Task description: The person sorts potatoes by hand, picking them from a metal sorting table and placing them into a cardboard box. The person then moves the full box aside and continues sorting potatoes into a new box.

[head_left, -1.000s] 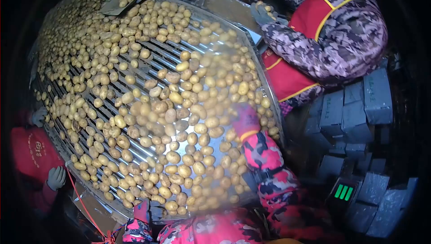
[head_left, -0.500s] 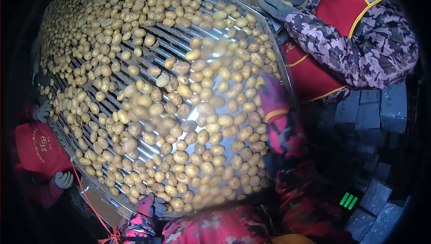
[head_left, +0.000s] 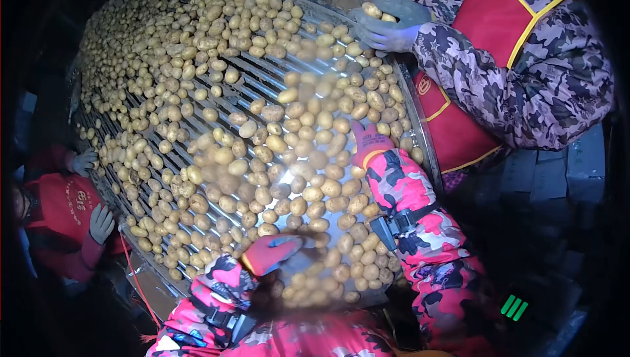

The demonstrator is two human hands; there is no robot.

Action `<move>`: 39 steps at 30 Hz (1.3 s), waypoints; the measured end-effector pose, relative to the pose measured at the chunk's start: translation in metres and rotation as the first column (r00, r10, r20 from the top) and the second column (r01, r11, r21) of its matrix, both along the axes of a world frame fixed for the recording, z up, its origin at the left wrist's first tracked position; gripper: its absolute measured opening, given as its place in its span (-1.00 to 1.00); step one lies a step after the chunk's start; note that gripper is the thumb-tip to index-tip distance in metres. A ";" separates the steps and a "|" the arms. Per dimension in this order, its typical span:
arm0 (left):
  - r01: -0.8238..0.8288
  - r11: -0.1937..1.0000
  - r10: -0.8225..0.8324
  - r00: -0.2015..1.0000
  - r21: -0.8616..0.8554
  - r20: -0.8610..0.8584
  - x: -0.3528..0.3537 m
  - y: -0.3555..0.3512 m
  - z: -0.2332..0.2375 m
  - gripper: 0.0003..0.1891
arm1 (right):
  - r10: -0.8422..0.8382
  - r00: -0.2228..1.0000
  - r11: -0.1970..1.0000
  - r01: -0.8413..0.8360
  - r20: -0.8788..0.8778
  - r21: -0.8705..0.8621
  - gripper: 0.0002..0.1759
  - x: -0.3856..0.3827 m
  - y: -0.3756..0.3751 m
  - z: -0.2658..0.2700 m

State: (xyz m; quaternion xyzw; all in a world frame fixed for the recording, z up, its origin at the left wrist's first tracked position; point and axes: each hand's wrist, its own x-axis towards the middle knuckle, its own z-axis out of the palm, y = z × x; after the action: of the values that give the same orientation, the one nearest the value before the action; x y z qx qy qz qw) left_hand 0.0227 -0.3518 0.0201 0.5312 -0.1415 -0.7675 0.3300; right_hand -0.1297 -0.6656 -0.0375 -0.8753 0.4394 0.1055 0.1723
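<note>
Loose potatoes (head_left: 273, 113) are spread across a slatted metal sorting bed (head_left: 264, 70) in front of me. My left hand (head_left: 279, 255), in a red and grey glove, hovers above the potatoes at the near edge; its fingers are blurred, and whether they grip anything does not show. Farther out on the right, my right hand (head_left: 372, 142), in a red glove, reaches over potatoes beside the bed's right rim. Its fingers point away from me, apart, and no potato shows in them. Pink camouflage sleeves cover both my arms.
On the right, a co-worker in a grey glove (head_left: 392, 25) holds potatoes over the rim. At the left edge stands another gloved person in a red apron (head_left: 65, 206). Boxes (head_left: 586, 160) are stacked at right, and a red string (head_left: 136, 278) hangs at lower left.
My left hand has come up and right from the near edge over the potatoes. My right hand has moved left over the bed. The view has shifted slightly, and the right co-worker's hand is nearer the bed.
</note>
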 end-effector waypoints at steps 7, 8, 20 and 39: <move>-0.497 0.861 0.476 0.710 0.110 -0.518 -0.026 -0.049 0.015 -0.31 | -0.301 0.728 0.837 -0.108 0.616 0.536 -0.25 -0.009 0.032 0.011; -0.539 0.828 0.517 0.629 0.153 -0.581 -0.021 -0.054 0.008 -0.33 | -0.292 0.675 0.759 -0.268 0.678 0.594 -0.28 -0.006 0.046 0.000; -0.608 0.748 0.619 0.497 0.264 -0.608 0.024 0.006 -0.021 -0.53 | 0.461 0.874 0.887 -0.453 0.154 -0.085 -0.35 0.087 0.004 -0.005; -0.575 0.745 0.572 0.292 0.337 -0.766 0.001 0.001 -0.006 -0.20 | -0.017 0.818 0.999 0.031 0.575 -0.014 -0.57 0.050 0.021 0.049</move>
State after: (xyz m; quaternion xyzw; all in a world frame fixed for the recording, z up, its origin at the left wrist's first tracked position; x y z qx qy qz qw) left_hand 0.0233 -0.3506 0.0142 0.1117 0.2318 -0.7517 0.6072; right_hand -0.0796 -0.6449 0.0112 -0.8627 0.3792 -0.1707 0.2880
